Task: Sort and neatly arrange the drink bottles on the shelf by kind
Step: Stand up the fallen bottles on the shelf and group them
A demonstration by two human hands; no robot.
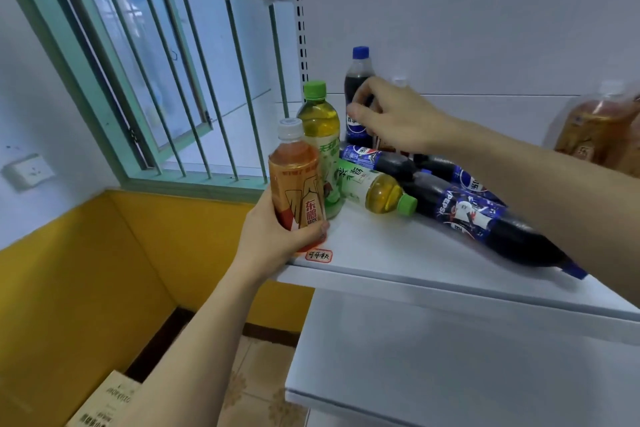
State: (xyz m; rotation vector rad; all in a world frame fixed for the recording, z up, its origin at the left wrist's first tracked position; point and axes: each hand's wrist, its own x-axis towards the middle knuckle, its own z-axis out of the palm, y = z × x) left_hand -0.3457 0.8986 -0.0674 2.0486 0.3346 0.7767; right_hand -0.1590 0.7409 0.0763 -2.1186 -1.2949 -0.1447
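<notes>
Orange-label bottle (297, 184), upright at shelf (398, 253) front-left corner, centre-left of frame, gripped round its base by left hand (277, 236). Right hand (391, 114), centre frame, fingers curled half-open vs. upright cola bottle (358, 97); actual grip cannot be told. Btwn them: upright green-tea bottle (318, 135), one green-tea bottle lying flat (375, 187), cola bottles lying flat (478, 215).

Barred window (162, 55) with green frame at left. Wall (69, 270) yellow below, pale above, carrying a socket (29, 170). Floor (249, 388) tiled.
</notes>
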